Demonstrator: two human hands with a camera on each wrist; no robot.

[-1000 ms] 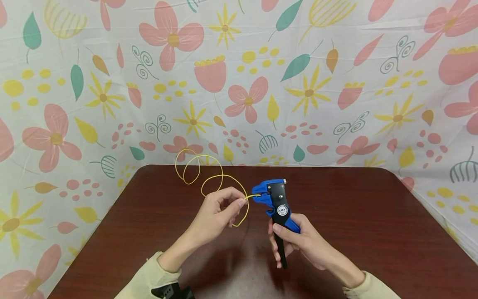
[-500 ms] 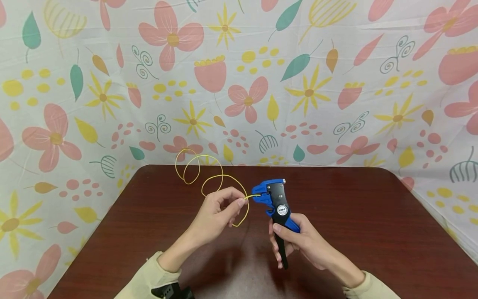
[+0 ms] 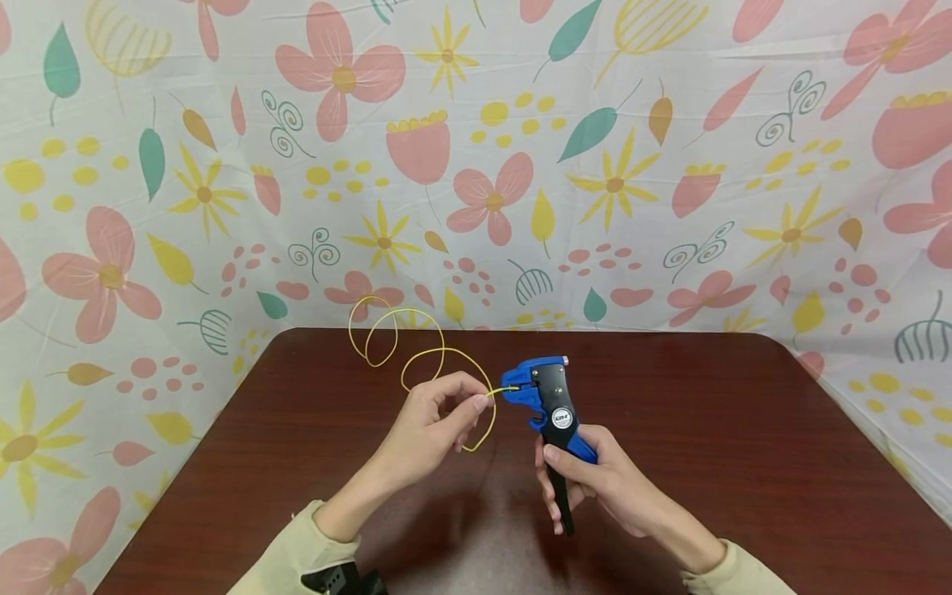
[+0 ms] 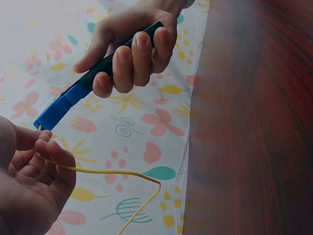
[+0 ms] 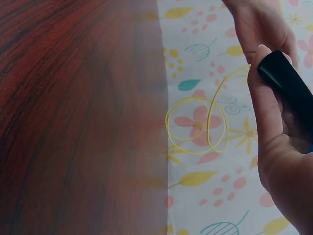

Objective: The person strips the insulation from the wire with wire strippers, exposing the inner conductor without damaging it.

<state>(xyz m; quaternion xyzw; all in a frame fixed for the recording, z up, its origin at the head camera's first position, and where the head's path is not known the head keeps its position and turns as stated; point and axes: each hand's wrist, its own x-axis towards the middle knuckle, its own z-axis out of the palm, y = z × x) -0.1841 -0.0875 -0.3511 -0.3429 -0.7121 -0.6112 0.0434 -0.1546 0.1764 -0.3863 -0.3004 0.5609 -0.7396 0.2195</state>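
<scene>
Between thumb and fingertips, my left hand [image 3: 439, 421] pinches a thin yellow wire [image 3: 467, 357] close to its end. That end reaches into the blue jaws of a wire stripper [image 3: 552, 397]. Around the stripper's black and blue handles, my right hand [image 3: 595, 475] is wrapped, holding the tool upright with its jaws pointing left. The left wrist view shows the right-hand fingers [image 4: 142, 58] curled round the black handle and the wire trailing from the left hand. In the right wrist view the handle end [image 5: 283, 73] hides most of the tool's head.
Loose coils of the yellow wire [image 5: 168, 122] hang behind the left hand, toward the back edge. Below the hands is a dark reddish wooden table [image 3: 714, 430]. A floral cloth [image 3: 476, 124] rises behind it and at both sides. A black device sits at the left sleeve [image 3: 297, 549].
</scene>
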